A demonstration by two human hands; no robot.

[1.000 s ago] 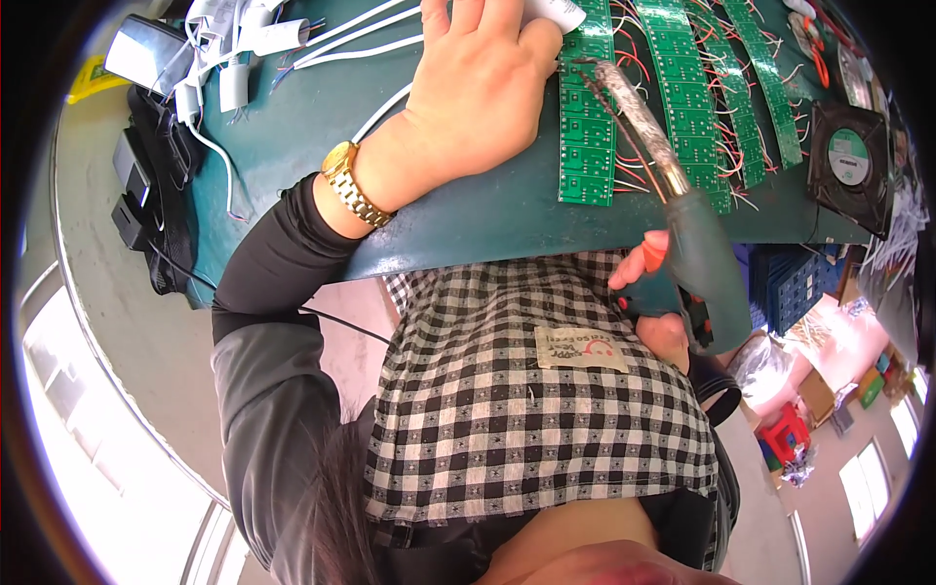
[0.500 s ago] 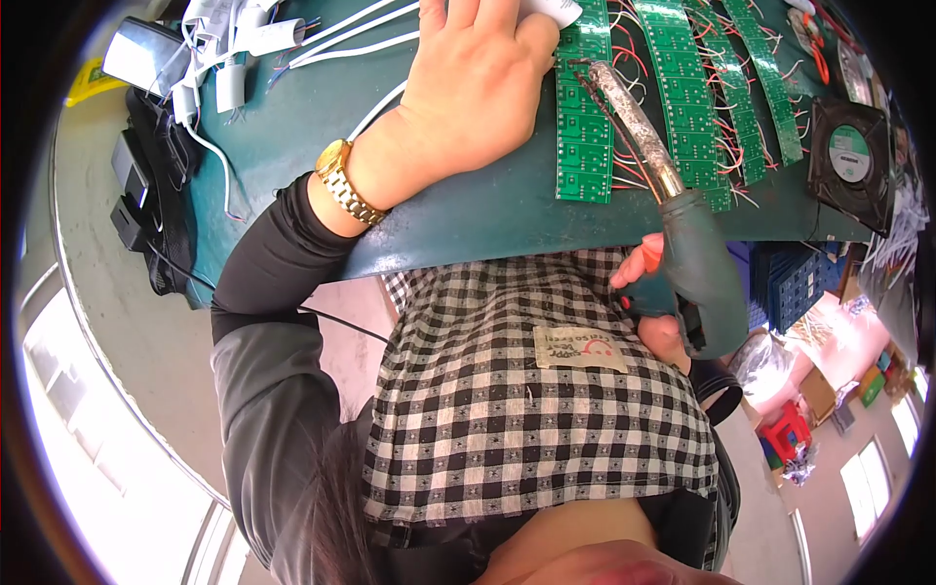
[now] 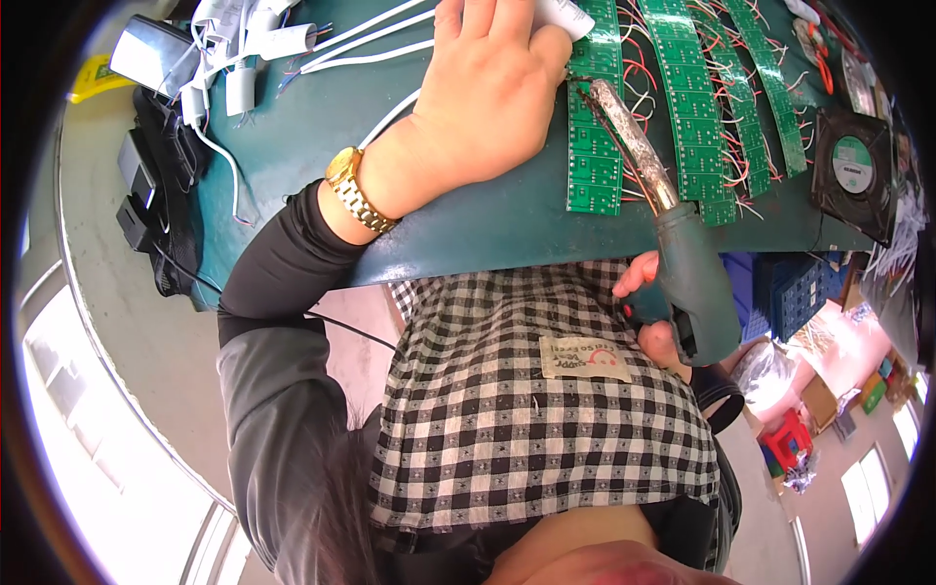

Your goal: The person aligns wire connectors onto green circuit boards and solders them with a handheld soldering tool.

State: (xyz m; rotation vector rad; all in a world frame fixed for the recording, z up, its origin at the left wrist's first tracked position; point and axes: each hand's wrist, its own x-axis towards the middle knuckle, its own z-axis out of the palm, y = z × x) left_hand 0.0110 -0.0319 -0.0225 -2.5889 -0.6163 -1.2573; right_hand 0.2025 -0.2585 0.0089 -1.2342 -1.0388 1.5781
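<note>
My left hand [image 3: 483, 97] lies palm down on the green tabletop [image 3: 468, 224], with a gold wristwatch [image 3: 357, 191] on its wrist. Its fingertips run out of the top of the picture, beside a white piece [image 3: 565, 14]. My right hand [image 3: 645, 304] grips the green handle of a soldering gun [image 3: 694, 283] at the table's near edge. The gun's long metal barrel [image 3: 632, 141] points away from me. Its tip rests at the top of a green circuit board strip [image 3: 591, 156], just right of my left thumb.
More green circuit strips with red and white wires [image 3: 702, 107] lie to the right, then a black square fan [image 3: 853, 171]. White cables and plugs [image 3: 244, 68] and black adapters [image 3: 146, 195] sit at the left. Blue crates [image 3: 795, 292] stand below the table's right side.
Both hands keep their places. The soldering gun has shifted only slightly along the green strip.
</note>
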